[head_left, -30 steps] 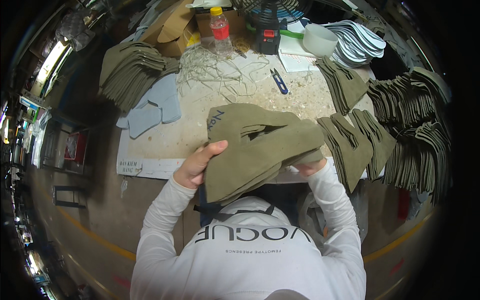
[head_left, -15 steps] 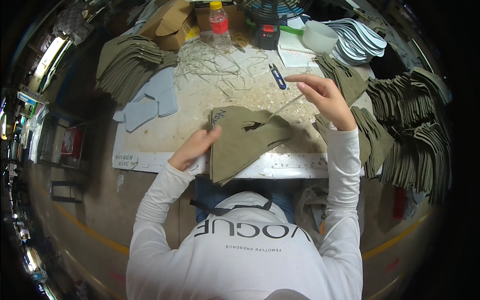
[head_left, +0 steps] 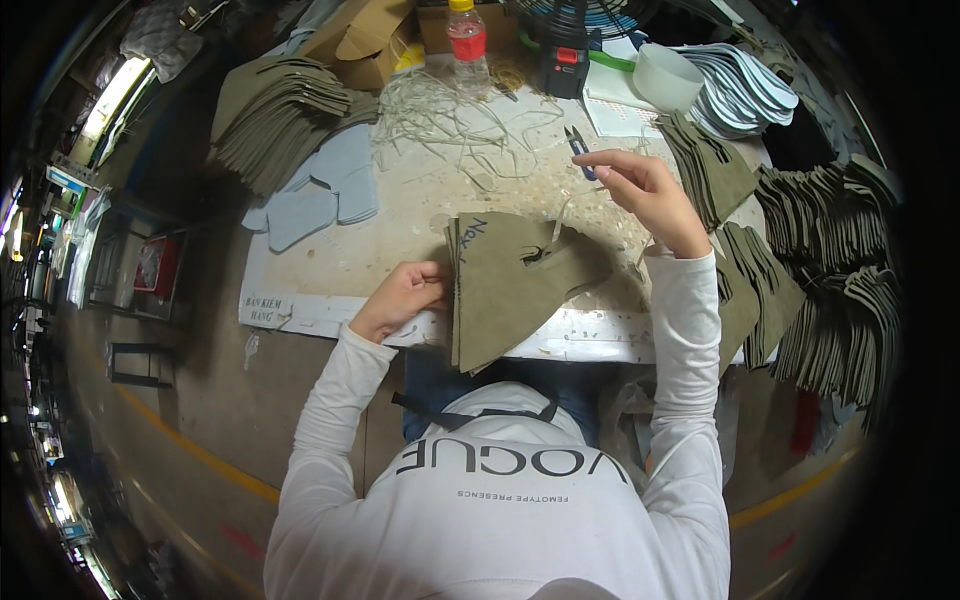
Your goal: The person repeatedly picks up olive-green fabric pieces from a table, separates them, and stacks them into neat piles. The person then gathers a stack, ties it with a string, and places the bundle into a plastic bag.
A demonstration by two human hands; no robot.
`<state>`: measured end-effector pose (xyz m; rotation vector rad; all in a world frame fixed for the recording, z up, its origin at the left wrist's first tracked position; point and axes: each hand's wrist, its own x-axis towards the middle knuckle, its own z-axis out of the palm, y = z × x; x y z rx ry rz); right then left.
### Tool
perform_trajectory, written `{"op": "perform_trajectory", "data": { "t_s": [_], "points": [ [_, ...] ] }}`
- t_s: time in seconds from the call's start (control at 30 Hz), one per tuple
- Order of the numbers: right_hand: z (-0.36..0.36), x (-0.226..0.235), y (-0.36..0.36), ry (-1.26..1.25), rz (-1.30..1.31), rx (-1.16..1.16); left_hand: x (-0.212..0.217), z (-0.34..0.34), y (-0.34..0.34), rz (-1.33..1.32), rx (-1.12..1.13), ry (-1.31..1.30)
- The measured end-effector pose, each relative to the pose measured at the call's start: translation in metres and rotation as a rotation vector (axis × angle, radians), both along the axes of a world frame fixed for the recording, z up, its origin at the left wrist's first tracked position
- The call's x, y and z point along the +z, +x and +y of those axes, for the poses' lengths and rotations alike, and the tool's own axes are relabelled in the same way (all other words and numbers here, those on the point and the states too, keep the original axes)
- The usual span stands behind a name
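Observation:
A stack of olive fabric pieces (head_left: 505, 300) lies at the table's front, its lower corner hanging past the edge. Blue handwriting marks its top left, and a slot is cut in the upper face. My left hand (head_left: 408, 298) is closed at the stack's left edge, the fingertips partly hidden there. Above and to the right, my right hand (head_left: 650, 200) pinches a thin pale strip (head_left: 562, 212), index finger stretched out. That strip curves slackly down to the slot. Blue thread snips (head_left: 578, 150) lie just beyond the right index fingertip.
Olive piece stacks (head_left: 830, 220) crowd the right side; another stack (head_left: 275, 120) stands far left beside grey-blue cut pieces (head_left: 320, 195). Loose pale strips (head_left: 440, 115) lie tangled near a bottle (head_left: 468, 45). A fan (head_left: 565, 65) and a white roll (head_left: 668, 80) stand behind.
The strip has gone from taut to slack and curved. My left thumb has come off the stack's top to its left edge. The whole view has shifted slightly.

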<state>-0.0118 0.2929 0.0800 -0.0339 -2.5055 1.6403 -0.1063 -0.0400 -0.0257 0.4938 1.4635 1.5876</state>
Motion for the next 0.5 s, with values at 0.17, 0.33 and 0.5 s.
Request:
{"op": "perform_trajectory", "data": {
  "t_s": [0.17,0.33,0.5],
  "points": [
    [-0.008,0.009,0.001,0.029,-0.054,0.04,-0.015,0.0,-0.004,0.313,0.053,-0.095],
    [-0.02,0.021,-0.001,0.197,-0.048,0.141,-0.008,-0.015,0.0,0.597,0.183,-0.204],
    [-0.031,0.034,0.006,0.495,-0.036,0.182,0.026,-0.056,-0.001,0.428,0.239,-0.121]
  ]
}}
